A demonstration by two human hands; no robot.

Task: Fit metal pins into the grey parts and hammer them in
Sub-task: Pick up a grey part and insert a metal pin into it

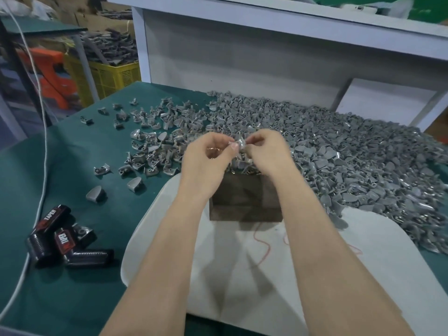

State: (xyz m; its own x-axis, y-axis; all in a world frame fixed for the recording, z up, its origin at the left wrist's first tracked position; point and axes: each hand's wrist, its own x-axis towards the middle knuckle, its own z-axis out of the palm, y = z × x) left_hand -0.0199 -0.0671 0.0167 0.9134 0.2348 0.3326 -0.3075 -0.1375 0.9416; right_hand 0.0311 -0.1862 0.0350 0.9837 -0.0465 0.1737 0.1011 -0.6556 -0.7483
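Both my hands are raised together over a dark wooden block (244,202) that stands on a white board (315,275). A small grey part (240,144) is held between them. My left hand (208,154) pinches its left side with thumb and fingers. My right hand (266,151) pinches its right side. I cannot make out a metal pin between the fingers. A big heap of grey parts (339,154) covers the table to the right and behind my hands. No hammer is in view.
Scattered grey parts (150,141) lie on the green table (72,166) to the left. Black boxes marked TAPED (60,238) sit at the near left beside a white cable (43,166). A white shelf unit (266,44) stands behind the heap. A yellow crate (106,78) is beyond the table.
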